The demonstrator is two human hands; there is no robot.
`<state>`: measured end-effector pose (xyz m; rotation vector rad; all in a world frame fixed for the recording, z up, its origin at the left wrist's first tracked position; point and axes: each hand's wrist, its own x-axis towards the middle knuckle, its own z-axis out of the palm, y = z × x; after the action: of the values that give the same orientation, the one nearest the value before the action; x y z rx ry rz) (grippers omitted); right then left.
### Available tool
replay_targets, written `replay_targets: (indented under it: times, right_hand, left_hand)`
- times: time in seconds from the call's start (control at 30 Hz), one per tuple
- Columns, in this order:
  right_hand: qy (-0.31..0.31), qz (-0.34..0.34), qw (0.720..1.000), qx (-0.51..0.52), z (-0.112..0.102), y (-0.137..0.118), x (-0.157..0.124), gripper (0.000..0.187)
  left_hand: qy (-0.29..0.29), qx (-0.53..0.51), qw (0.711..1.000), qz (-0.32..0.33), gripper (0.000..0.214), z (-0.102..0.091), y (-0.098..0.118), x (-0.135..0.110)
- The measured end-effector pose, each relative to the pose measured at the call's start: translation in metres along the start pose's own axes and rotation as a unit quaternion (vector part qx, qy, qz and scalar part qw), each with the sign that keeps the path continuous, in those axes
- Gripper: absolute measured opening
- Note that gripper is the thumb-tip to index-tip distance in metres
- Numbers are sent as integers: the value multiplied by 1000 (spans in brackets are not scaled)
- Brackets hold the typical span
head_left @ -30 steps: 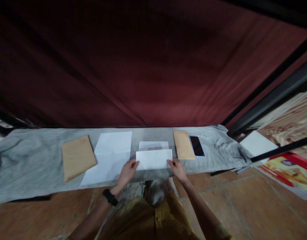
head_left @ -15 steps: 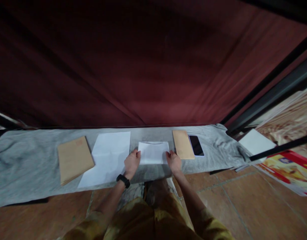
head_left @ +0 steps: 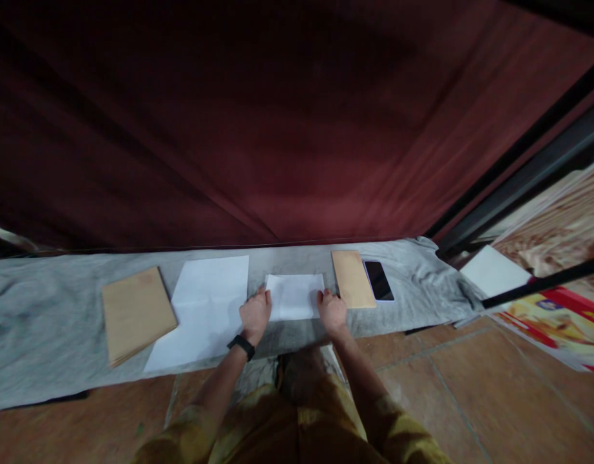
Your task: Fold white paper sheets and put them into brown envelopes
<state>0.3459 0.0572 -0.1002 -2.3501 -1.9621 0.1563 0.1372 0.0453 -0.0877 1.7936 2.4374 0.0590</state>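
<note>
Between my hands a folded sheet of white paper (head_left: 296, 298) lies on the grey cloth. My left hand (head_left: 255, 314), with a black watch on the wrist, pinches its left edge. At the right edge my right hand (head_left: 332, 310) grips the same paper, thumb and fingers closed. To the left are larger white sheets (head_left: 206, 299), spread flat. A stack of brown envelopes (head_left: 136, 312) overlaps their left side. Just beyond my right hand lies a single brown envelope (head_left: 354, 278), next to a dark-screened phone (head_left: 379, 280).
The grey cloth (head_left: 422, 290) covers a long narrow surface, backed by a dark red curtain (head_left: 297, 161). Black metal bars (head_left: 500, 200) stand at the right, near a white box-like object (head_left: 495, 272) and a red and yellow printed package (head_left: 558, 319). Tiled floor (head_left: 413, 386) shows below.
The curved gap along the paper's top edge no longer shows; the paper looks flatter. Both hands keep their hold at its sides. The view has shifted slightly.
</note>
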Motion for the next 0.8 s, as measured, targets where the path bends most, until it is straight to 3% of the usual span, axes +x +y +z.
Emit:
replay_targets:
  times: [0.8]
  right_hand:
    - [16,-7,1000,-7,8,0,5,37]
  left_hand:
    - [24,-10,1000,13,42,9,2,0]
